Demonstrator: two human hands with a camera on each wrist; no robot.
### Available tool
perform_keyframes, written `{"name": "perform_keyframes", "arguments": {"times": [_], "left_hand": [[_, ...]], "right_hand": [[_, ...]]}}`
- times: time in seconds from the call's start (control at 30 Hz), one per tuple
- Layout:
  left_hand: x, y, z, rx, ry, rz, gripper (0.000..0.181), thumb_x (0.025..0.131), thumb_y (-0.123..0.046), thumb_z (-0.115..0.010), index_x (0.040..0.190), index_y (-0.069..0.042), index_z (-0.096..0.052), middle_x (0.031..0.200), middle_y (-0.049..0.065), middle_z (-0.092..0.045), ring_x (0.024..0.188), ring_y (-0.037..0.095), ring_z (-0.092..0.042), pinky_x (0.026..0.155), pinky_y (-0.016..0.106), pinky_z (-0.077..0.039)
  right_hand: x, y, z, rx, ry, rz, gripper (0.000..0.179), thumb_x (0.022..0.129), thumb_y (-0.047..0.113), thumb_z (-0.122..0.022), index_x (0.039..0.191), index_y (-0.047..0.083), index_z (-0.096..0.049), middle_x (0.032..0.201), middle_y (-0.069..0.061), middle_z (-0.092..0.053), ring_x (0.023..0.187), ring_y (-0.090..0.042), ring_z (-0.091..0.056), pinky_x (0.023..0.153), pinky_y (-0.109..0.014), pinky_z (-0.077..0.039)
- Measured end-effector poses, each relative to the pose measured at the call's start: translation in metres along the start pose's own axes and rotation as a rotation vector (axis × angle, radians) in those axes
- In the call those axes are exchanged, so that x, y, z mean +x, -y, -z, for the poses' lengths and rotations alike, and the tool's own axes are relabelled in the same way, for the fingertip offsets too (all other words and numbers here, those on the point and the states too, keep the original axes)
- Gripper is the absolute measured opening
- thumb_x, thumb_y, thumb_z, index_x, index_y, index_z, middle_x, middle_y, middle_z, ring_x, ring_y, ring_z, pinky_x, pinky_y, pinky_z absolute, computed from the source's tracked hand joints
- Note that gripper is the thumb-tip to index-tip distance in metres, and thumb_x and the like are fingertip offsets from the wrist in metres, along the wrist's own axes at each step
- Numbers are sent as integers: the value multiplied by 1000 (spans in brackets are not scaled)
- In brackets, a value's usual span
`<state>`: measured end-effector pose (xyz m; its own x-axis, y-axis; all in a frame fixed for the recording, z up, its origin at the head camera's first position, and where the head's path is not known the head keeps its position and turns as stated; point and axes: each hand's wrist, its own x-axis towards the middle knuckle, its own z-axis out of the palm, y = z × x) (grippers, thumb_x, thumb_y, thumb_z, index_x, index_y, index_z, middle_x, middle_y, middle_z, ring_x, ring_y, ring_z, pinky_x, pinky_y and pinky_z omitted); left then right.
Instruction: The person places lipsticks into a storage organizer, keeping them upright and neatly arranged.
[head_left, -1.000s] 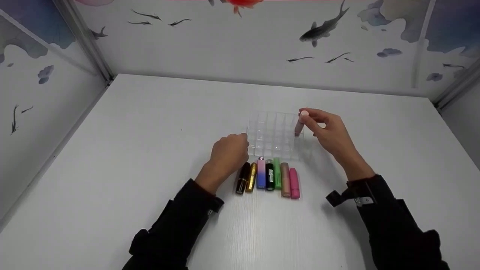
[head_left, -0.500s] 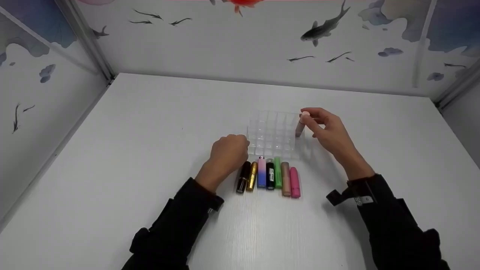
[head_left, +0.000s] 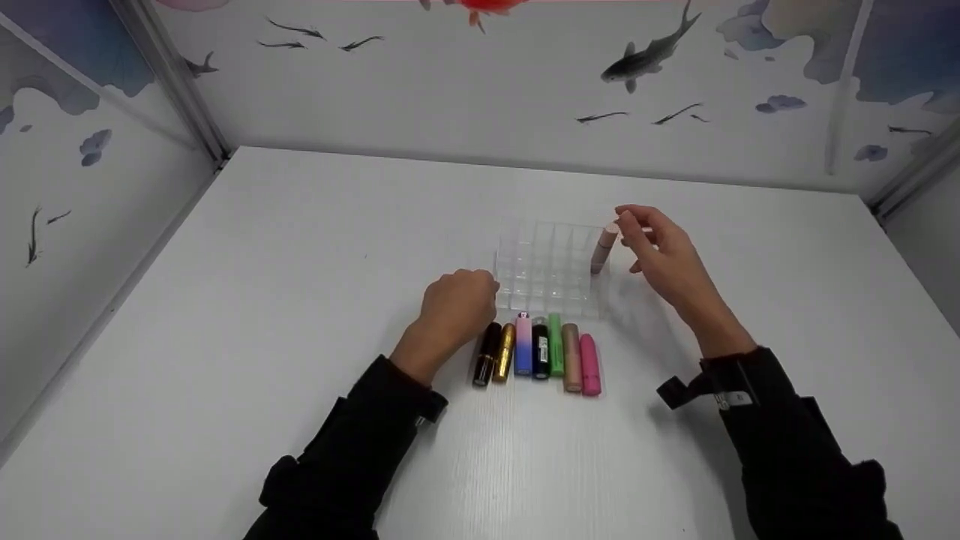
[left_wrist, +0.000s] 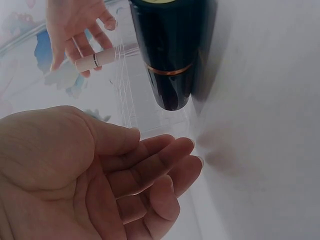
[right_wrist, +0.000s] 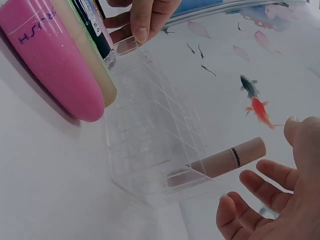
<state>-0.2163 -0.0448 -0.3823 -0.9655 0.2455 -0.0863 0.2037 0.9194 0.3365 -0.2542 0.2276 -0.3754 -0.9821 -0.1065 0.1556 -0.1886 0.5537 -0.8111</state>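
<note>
A clear plastic organizer point(head_left: 551, 270) with a grid of compartments stands mid-table. My left hand point(head_left: 457, 301) pinches its left edge between thumb and fingers, as the right wrist view also shows. In the far right compartment a pale pink lipstick tube point(head_left: 604, 249) stands tilted, its capped end above the rim. My right hand point(head_left: 658, 251) is just right of that tube, fingers relaxed and holding nothing. The right wrist view shows a gap between its fingertips and the tube's cap point(right_wrist: 257, 147). A black tube point(left_wrist: 167, 55) lies beside my left hand.
In front of the organizer lies a row of cosmetic tubes: the black one, a gold one point(head_left: 504, 354), a pink-and-blue one point(head_left: 523, 351), a dark labelled one point(head_left: 540, 349), a green one point(head_left: 555, 346), a beige one point(head_left: 571, 360) and a bright pink one point(head_left: 590, 367). Printed panels enclose the table.
My right hand has let go of the pale pink lipstick tube and drawn away to the right. The tube stays in the organizer. My left hand keeps its place.
</note>
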Motion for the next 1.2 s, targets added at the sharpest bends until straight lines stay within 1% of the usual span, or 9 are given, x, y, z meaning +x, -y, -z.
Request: {"name": "perform_keyframes", "arguments": {"times": [0.1,0.17,0.23,0.3,0.43,0.57,0.7,0.9,1.2], "left_hand": [[0,0,0,-1,-6,-4,33,108,-19,-49,93,-4,-74,68,2,-56,60,15,-47,54,30,-40],[0,0,0,-3,-8,-5,33,108,-19,-49,93,-3,-74,69,2,-56,60,15,-47,54,30,-40],[0,0,0,-3,-7,-1,33,109,-19,-49,94,-3,-74,70,3,-57,61,15,-48,55,30,-41],[0,0,0,-1,-1,6,32,108,-19,-49,97,-3,-75,72,3,-59,61,15,-48,55,30,-41],[-1,0,0,2,-2,7,31,108,-19,-50,99,-3,-76,74,4,-62,62,15,-48,55,30,-41],[-1,1,1,-10,0,9,32,108,-19,-50,98,-3,-75,73,3,-60,62,16,-48,55,29,-41],[-1,0,0,-14,-9,1,32,108,-19,-50,94,-3,-75,71,3,-60,62,15,-48,55,29,-41],[-1,0,-1,-1,-18,-11,30,108,-18,-51,95,-4,-74,73,4,-62,63,15,-49,56,31,-43],[-1,2,0,7,-5,-18,25,106,-15,-52,105,-3,-74,86,8,-70,67,16,-52,59,32,-45]], "right_hand": [[-3,4,8,-99,-11,5,62,104,58,-45,135,6,-52,122,-13,-57,104,-28,-54,75,-34,-49],[-5,6,14,-192,24,-11,61,103,59,-44,125,4,-55,108,-13,-57,94,-28,-52,73,-38,-44],[-6,7,20,-287,97,-30,62,103,61,-45,115,2,-60,95,-11,-55,85,-26,-49,70,-39,-39],[-7,6,23,-362,194,-39,64,101,63,-47,106,2,-66,85,-8,-55,80,-24,-48,67,-38,-38],[-6,1,19,-451,368,-36,57,99,58,-57,93,4,-71,73,-2,-52,71,-20,-48,62,-35,-38],[-7,-3,10,-454,489,-39,48,100,52,-61,85,7,-71,66,0,-50,66,-18,-46,60,-33,-37],[-7,-6,5,-445,543,-26,48,102,45,-59,76,7,-67,60,2,-47,60,-16,-43,57,-31,-36],[-7,-10,2,-453,566,-13,48,105,38,-56,71,6,-62,57,3,-42,57,-15,-39,56,-30,-34],[-5,-14,-2,-409,584,-59,48,106,37,-55,71,5,-62,57,3,-40,57,-15,-38,56,-29,-33]]}}
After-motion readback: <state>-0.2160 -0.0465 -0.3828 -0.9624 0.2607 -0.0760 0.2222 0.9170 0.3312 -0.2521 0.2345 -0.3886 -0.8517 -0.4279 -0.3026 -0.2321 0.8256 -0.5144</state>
